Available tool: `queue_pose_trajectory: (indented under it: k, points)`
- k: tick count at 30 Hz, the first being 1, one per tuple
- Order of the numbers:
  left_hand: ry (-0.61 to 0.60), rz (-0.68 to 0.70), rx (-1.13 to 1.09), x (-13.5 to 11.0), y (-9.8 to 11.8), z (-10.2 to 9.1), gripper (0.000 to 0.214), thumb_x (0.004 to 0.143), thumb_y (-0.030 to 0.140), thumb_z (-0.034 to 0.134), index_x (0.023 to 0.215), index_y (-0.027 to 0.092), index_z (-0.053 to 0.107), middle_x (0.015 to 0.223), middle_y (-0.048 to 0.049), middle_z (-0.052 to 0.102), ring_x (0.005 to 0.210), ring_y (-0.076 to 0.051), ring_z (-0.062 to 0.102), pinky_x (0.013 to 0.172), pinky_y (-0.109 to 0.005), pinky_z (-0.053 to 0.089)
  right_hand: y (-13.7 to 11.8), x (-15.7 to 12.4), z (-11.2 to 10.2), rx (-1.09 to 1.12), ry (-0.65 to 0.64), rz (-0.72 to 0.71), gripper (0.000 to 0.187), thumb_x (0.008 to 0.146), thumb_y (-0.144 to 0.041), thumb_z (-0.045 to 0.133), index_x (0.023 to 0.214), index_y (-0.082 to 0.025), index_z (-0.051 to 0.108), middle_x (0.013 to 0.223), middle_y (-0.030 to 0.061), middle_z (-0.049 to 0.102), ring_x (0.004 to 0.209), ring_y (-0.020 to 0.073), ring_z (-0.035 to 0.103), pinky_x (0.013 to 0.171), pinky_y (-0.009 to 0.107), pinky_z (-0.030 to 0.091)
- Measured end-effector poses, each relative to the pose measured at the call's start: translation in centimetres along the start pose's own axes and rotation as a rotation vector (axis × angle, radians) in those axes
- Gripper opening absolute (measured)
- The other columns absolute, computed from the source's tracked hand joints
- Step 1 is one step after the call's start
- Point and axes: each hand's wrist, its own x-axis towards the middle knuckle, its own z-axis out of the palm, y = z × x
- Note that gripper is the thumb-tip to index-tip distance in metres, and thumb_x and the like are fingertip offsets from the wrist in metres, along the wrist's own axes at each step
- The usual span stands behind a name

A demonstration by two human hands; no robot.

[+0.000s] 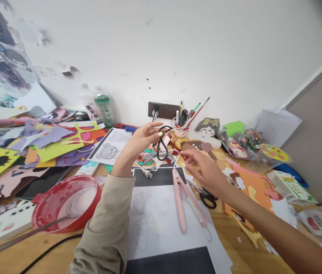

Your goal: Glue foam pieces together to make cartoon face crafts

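Observation:
My left hand (143,141) is raised over the desk, its fingers pinched on a loop of black cord (161,147). Below the loop a white plug (147,173) lies on a dark sheet. My right hand (203,168) hovers just right of the loop, blurred, with fingers stretched out and nothing in them. Under it a pink two-armed clamp tool (183,201) rests on a white sheet with pencil drawings (155,213). Black-handled scissors (208,197) lie right of the pink tool.
A red bowl of white paste (64,203) with a stick stands front left. Coloured paper scraps (52,144) pile up at the left, and cut-outs (252,182) at the right. Bottles (104,110), a wall socket (163,110) and a pen cup (181,127) line the wall.

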Motion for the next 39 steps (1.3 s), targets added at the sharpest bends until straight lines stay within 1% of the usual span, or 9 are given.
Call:
queue_pose_trajectory:
  k: [3, 6, 10, 15, 19, 26, 30, 35, 39]
  points:
    - [-0.001, 0.006, 0.056, 0.3, -0.4, 0.4, 0.04, 0.072, 0.023, 0.059, 0.111, 0.016, 0.051, 0.106, -0.0101, 0.062, 0.092, -0.02, 0.058, 0.078, -0.031, 0.046, -1.6, 3.2, -0.7, 0.343, 0.001, 0.176, 0.038, 0.082, -0.045, 0.044, 0.108, -0.018, 0.05, 0.108, 0.0089, 0.059, 0.087, 0.0164, 0.059, 0.072, 0.03, 0.048]
    - [0.014, 0.035, 0.129, 0.6, -0.9, 0.5, 0.034, 0.074, 0.024, 0.054, 0.108, 0.017, 0.054, 0.1, -0.007, 0.063, 0.089, -0.018, 0.058, 0.078, -0.031, 0.046, -2.4, 5.4, -0.1, 0.493, -0.082, 0.219, 0.037, 0.075, -0.044, 0.054, 0.1, -0.016, 0.055, 0.098, 0.0079, 0.062, 0.085, 0.0163, 0.06, 0.072, 0.029, 0.048]
    - [0.02, 0.051, 0.214, 0.9, -1.2, 0.4, 0.031, 0.077, 0.022, 0.048, 0.106, 0.017, 0.057, 0.098, -0.0054, 0.064, 0.084, -0.017, 0.057, 0.077, -0.032, 0.046, -2.5, 6.3, 1.1, 0.669, -0.096, 0.341, 0.026, 0.074, -0.033, 0.056, 0.092, -0.014, 0.057, 0.083, 0.0046, 0.063, 0.073, 0.012, 0.059, 0.066, 0.025, 0.047]
    - [-0.005, 0.066, 0.269, 1.0, -1.4, 0.8, 0.028, 0.08, 0.019, 0.044, 0.105, 0.017, 0.057, 0.103, -0.0057, 0.062, 0.087, -0.016, 0.058, 0.082, -0.033, 0.046, -2.3, 6.6, 1.7, 0.955, -0.095, 0.457, 0.03, 0.07, -0.043, 0.057, 0.079, -0.014, 0.055, 0.073, 0.0008, 0.058, 0.059, 0.0063, 0.052, 0.053, 0.019, 0.041]
    - [0.001, 0.052, 0.331, 1.3, -2.0, 0.3, 0.027, 0.084, 0.025, 0.046, 0.108, 0.016, 0.053, 0.103, -0.0065, 0.06, 0.089, -0.015, 0.058, 0.083, -0.037, 0.047, -1.8, 6.5, 2.2, 0.943, -0.061, 0.495, 0.021, 0.069, -0.034, 0.057, 0.071, -0.013, 0.054, 0.067, -0.0002, 0.057, 0.052, 0.0048, 0.046, 0.048, 0.018, 0.036]
    - [0.282, -0.125, 0.676, 1.8, -5.7, -1.8, 0.026, 0.082, 0.035, 0.05, 0.097, 0.015, 0.055, 0.1, -0.0061, 0.057, 0.091, -0.017, 0.055, 0.082, -0.037, 0.047, -1.1, 5.3, 1.7, 0.839, -0.033, 0.508, 0.02, 0.071, -0.033, 0.054, 0.075, -0.014, 0.055, 0.064, -0.0019, 0.057, 0.047, 0.0043, 0.042, 0.045, 0.018, 0.029]
    - [0.295, -0.177, 0.84, 1.9, -6.8, -0.9, 0.026, 0.081, 0.035, 0.052, 0.097, 0.015, 0.055, 0.103, -0.0066, 0.056, 0.093, -0.018, 0.054, 0.083, -0.039, 0.046, -1.6, 4.8, 1.3, 0.797, -0.044, 0.495, 0.023, 0.073, -0.033, 0.053, 0.087, -0.014, 0.054, 0.067, -0.0021, 0.058, 0.047, 0.0047, 0.043, 0.045, 0.018, 0.03]
    - [0.306, -0.221, 0.96, 1.8, -6.8, 0.1, 0.026, 0.081, 0.035, 0.052, 0.098, 0.016, 0.055, 0.105, -0.0068, 0.055, 0.094, -0.018, 0.054, 0.084, -0.038, 0.046, -1.9, 4.4, 1.2, 0.682, -0.045, 0.421, 0.025, 0.076, -0.032, 0.05, 0.093, -0.015, 0.054, 0.073, 0.0009, 0.061, 0.066, 0.0105, 0.056, 0.056, 0.02, 0.039]
    - [0.304, -0.23, 1.002, 1.7, -6.5, -0.3, 0.026, 0.082, 0.036, 0.05, 0.097, 0.016, 0.055, 0.102, -0.0063, 0.056, 0.092, -0.017, 0.055, 0.082, -0.037, 0.047, -1.0, 4.1, 0.8, 0.491, 0.007, 0.38, 0.028, 0.077, -0.033, 0.046, 0.097, -0.016, 0.055, 0.07, 0.0004, 0.06, 0.061, 0.0115, 0.053, 0.056, 0.023, 0.039]
